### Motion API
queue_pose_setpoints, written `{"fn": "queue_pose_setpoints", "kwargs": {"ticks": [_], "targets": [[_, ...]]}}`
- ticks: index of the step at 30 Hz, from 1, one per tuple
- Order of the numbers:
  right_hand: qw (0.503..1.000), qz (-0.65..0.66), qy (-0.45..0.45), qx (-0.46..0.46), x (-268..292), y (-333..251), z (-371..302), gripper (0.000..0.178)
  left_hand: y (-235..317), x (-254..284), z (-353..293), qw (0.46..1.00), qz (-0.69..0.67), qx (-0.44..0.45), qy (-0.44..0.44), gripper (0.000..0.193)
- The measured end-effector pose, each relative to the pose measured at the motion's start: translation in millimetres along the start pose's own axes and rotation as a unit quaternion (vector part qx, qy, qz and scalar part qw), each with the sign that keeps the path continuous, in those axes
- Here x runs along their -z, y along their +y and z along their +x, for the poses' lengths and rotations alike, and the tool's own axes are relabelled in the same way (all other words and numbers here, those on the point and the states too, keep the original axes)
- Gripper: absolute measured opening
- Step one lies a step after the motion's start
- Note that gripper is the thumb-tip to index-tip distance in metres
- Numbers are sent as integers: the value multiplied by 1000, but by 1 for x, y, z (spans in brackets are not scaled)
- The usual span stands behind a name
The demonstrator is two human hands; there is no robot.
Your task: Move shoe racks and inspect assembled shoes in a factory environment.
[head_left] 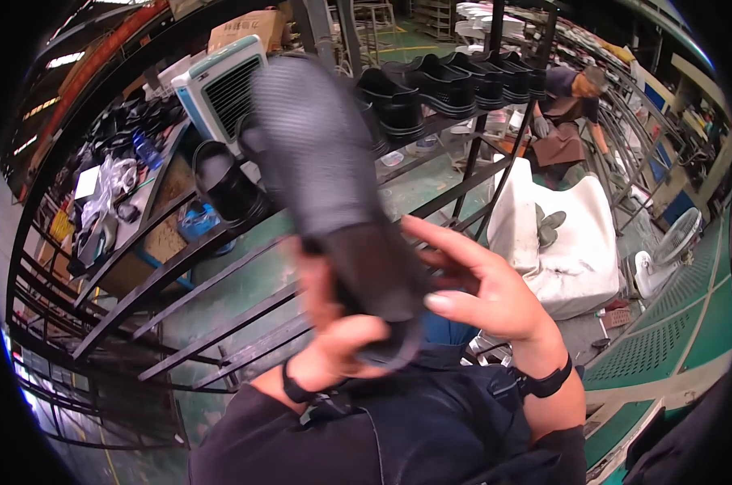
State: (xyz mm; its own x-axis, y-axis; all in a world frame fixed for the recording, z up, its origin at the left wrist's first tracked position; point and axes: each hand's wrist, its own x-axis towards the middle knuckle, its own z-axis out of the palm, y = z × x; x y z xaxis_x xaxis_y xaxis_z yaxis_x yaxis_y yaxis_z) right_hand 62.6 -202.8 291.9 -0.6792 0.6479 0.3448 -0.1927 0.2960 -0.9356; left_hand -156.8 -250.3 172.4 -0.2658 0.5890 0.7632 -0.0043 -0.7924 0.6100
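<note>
A black shoe (321, 153), smeared by motion, is held up in front of me with its sole facing me and its toe pointing up and away. My left hand (330, 343) is wrapped round the heel end, thumb on the near side. Close to the shoe's right side is my right hand (487, 291), its fingers and thumb spread; whether a fingertip touches the shoe is unclear. Beyond it, several black shoes (447, 81) stand in a row on a dark metal rack (439, 190). Another black shoe (224, 182) sits on the rack at the left.
A white and blue air cooler (220, 81) stands behind the rack. To its left, a cluttered table holds a blue bottle (146, 151) and plastic bags. At the right are a white covered seat (580, 259), a fan (680, 238) and a green perforated surface (657, 352). A co-worker (572, 105) sits at far right.
</note>
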Motion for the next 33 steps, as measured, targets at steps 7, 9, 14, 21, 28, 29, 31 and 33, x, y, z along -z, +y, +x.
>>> {"fn": "queue_pose_setpoints", "kwargs": {"ticks": [7,9,14,21,28,29,31,33], "targets": [[968,-171,24,-182,61,14,-29,42,122,183,91,922,313,-154,171,34],[940,-288,69,-168,94,3,-66,38,127,238,100,947,235,-43,215,44],[903,-347,159,-196,121,-54,-180,35,68,190,82,649,680,-319,125,65],[799,-373,395,-259,130,-140,-373,39,20,-102,-7,937,122,-90,-315,55],[32,-495,704,-508,-105,-282,-724,57,-1,-210,-13,716,62,-273,-640,39],[-74,-480,672,-559,-149,-275,-751,66,2,-211,-11,707,71,-255,-656,38],[-118,-385,584,-705,-224,-253,-776,76,-3,-214,-14,696,56,-249,-671,38],[-123,-300,598,-733,-228,-263,-743,73,-5,-217,-7,676,43,-262,-688,37]]}}
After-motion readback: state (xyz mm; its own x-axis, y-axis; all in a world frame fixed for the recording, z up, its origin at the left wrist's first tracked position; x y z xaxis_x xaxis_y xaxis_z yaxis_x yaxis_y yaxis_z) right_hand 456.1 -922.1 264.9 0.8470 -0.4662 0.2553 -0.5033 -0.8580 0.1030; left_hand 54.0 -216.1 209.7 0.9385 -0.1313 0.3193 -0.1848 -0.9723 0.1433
